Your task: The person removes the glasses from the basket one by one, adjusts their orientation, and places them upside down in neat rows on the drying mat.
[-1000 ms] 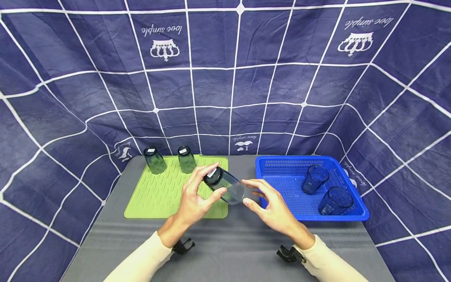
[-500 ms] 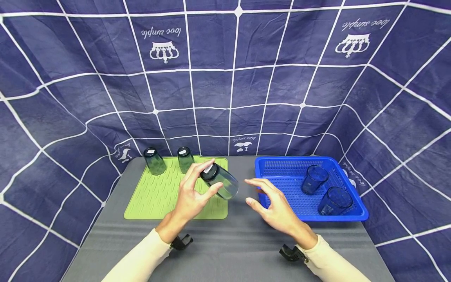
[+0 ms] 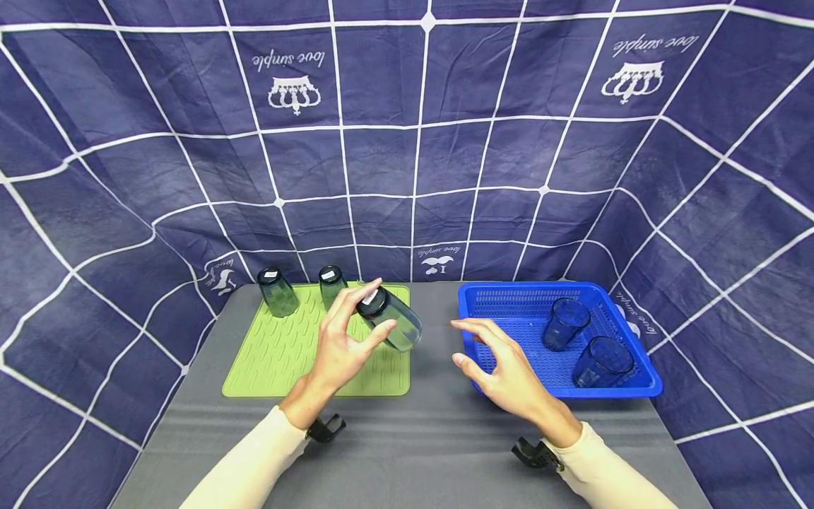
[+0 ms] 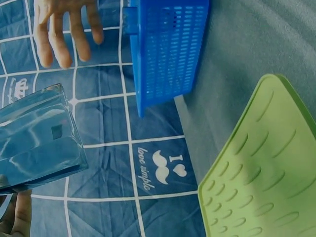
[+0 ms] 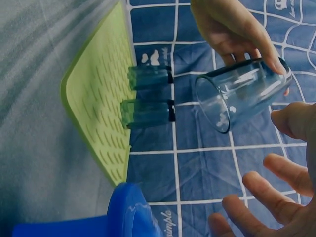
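Dark blue cloth (image 3: pixel 381 162) with white lines hangs behind a grey table (image 3: pixel 407 459). Above this table, the left hand (image 3: pixel 337 353) grips a clear bluish glass (image 3: pixel 397 324) near its thick base, thumb on one side and fingers on the other. This glass is in the air, tilted, its mouth pointing down toward the right. I judge it stiff, not very heavy, smooth enough to slip and easy to break; the base and lower wall seem the safest hold, away from the thin rim. The right hand (image 3: pixel 505 371) holds nothing: its thumb and fingers are spread apart, loosely bent, near the glass but not touching it. Both forearms reach forward from the near edge. Farther out, two upturned glasses (image 3: pixel 278 298) stand on a green mat (image 3: pixel 273 364), and two mouth-up glasses (image 3: pixel 566 325) stand in a blue basket (image 3: pixel 467 300).
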Motion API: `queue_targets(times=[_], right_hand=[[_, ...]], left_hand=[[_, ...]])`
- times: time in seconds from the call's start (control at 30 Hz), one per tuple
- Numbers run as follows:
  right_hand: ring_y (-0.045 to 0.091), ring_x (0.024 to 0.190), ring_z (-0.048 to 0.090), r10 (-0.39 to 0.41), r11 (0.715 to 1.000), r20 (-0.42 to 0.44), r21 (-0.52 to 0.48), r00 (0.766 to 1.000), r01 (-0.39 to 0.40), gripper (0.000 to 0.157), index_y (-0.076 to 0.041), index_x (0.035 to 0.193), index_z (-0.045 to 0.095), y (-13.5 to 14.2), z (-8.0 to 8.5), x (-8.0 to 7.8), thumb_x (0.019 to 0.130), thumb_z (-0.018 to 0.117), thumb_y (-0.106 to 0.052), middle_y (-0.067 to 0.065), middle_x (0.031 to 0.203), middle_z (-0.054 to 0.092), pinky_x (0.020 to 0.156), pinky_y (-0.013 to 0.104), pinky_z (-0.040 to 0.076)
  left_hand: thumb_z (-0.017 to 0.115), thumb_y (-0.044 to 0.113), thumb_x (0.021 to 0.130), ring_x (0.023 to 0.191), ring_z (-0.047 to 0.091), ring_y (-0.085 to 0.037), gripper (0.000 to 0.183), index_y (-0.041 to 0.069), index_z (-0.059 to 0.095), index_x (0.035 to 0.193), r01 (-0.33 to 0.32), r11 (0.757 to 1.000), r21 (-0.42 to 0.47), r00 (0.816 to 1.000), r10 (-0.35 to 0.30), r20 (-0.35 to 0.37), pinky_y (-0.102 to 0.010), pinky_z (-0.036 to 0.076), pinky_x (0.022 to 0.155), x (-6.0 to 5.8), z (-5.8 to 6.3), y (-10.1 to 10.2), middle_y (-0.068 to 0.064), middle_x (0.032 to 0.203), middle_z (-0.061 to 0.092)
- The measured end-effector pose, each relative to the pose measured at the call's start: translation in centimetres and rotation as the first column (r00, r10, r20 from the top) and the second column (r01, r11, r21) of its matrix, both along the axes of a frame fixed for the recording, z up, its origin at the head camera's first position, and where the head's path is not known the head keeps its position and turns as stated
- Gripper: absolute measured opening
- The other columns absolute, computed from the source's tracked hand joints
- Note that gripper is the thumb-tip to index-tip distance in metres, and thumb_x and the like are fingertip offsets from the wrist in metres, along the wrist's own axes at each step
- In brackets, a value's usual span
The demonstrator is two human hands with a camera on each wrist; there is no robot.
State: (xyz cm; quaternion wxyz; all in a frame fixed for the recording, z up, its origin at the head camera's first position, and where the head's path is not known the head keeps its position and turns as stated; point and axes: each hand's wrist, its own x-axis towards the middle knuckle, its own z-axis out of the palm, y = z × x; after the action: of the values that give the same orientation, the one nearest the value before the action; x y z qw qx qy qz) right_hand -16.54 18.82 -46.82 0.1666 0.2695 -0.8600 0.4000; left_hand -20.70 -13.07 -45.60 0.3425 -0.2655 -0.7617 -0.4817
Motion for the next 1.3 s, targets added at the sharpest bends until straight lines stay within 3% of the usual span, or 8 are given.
queue_targets(times=[0.23,0.37,0.6,0.87,1.0,1.1,1.23,1.3], right_hand=[[0.025,0.148,0.071,-0.038,0.999,-0.016,0.026,0.999,0.038,0.053,-0.027,0.155,0.074,0.7,-0.1,-0.2,0.104,0.089,-0.022,-0.003,0.154,0.075,0.124,0.042,0.054],[0.025,0.148,0.071,-0.044,0.999,-0.015,0.027,0.999,0.045,0.054,-0.027,0.155,0.074,1.1,-0.1,-0.3,0.104,0.089,-0.021,-0.003,0.154,0.075,0.125,0.038,0.053],[0.027,0.147,0.071,-0.045,0.999,-0.031,0.029,0.999,0.046,0.052,-0.024,0.153,0.074,1.8,-0.4,-0.5,0.104,0.089,-0.021,-0.001,0.154,0.075,0.128,0.016,0.043],[0.03,0.145,0.072,-0.063,0.997,-0.067,0.028,0.996,0.065,0.049,-0.014,0.149,0.077,2.7,-0.6,-0.9,0.102,0.089,-0.016,0.002,0.152,0.076,0.127,0.01,0.038],[0.031,0.145,0.071,-0.072,0.997,-0.083,0.032,0.994,0.075,0.049,-0.014,0.149,0.077,3.1,-0.7,-0.9,0.102,0.089,-0.015,0.005,0.152,0.076,0.127,0.008,0.036],[0.031,0.145,0.071,-0.078,0.996,-0.09,0.035,0.993,0.081,0.05,-0.017,0.149,0.077,3.4,-0.6,-0.9,0.101,0.089,-0.014,0.007,0.152,0.076,0.127,0.008,0.036],[0.031,0.144,0.072,-0.088,0.995,-0.099,0.041,0.991,0.092,0.051,-0.017,0.149,0.077,3.8,-0.6,-1.0,0.101,0.09,-0.013,0.008,0.151,0.076,0.126,0.007,0.036],[0.03,0.144,0.072,-0.092,0.994,-0.099,0.044,0.991,0.097,0.051,-0.015,0.149,0.077,4.0,-0.6,-1.1,0.101,0.09,-0.012,0.005,0.151,0.076,0.126,0.006,0.036]], left_hand=[[0.1,0.011,0.09,0.129,0.075,-0.028,0.072,0.015,0.074,0.156,-0.014,1.0,-0.007,1.0,0.014,0.014,-0.02,0.051,0.122,-0.6,-0.3,-0.5,-0.011,0.139,0.08],[0.1,0.013,0.091,0.13,0.075,-0.027,0.072,0.016,0.073,0.157,-0.023,1.0,-0.006,0.999,0.023,0.026,-0.019,0.051,0.12,-0.9,-0.5,-0.9,-0.01,0.141,0.079],[0.101,0.011,0.089,0.12,0.074,-0.024,0.073,0.016,0.074,0.156,-0.043,0.999,0.005,0.999,0.042,0.03,-0.015,0.051,0.103,-1.5,-0.6,-1.1,-0.01,0.138,0.08],[0.103,0.014,0.088,0.12,0.073,-0.022,0.072,0.016,0.075,0.155,-0.08,0.997,0.007,0.996,0.08,0.036,-0.017,0.051,0.1,-2.1,-0.4,-1.4,-0.009,0.139,0.08],[0.102,0.015,0.089,0.119,0.072,-0.021,0.072,0.018,0.075,0.156,-0.098,0.995,-0.004,0.994,0.098,0.057,-0.016,0.049,0.099,-2.4,-0.6,-1.6,-0.009,0.138,0.079],[0.101,0.016,0.091,0.119,0.072,-0.019,0.071,0.021,0.075,0.156,-0.112,0.994,-0.019,0.991,0.113,0.073,-0.02,0.053,0.099,-2.7,-0.8,-1.7,-0.008,0.139,0.079],[0.1,0.02,0.094,0.119,0.071,-0.018,0.07,0.023,0.074,0.158,-0.117,0.992,-0.04,0.989,0.121,0.089,-0.035,0.057,0.097,-3.3,-0.9,-1.9,-0.008,0.14,0.079],[0.1,0.022,0.094,0.118,0.07,-0.018,0.069,0.023,0.073,0.158,-0.117,0.992,-0.047,0.988,0.121,0.095,-0.035,0.056,0.097,-3.6,-0.8,-2.0,-0.007,0.14,0.079]])
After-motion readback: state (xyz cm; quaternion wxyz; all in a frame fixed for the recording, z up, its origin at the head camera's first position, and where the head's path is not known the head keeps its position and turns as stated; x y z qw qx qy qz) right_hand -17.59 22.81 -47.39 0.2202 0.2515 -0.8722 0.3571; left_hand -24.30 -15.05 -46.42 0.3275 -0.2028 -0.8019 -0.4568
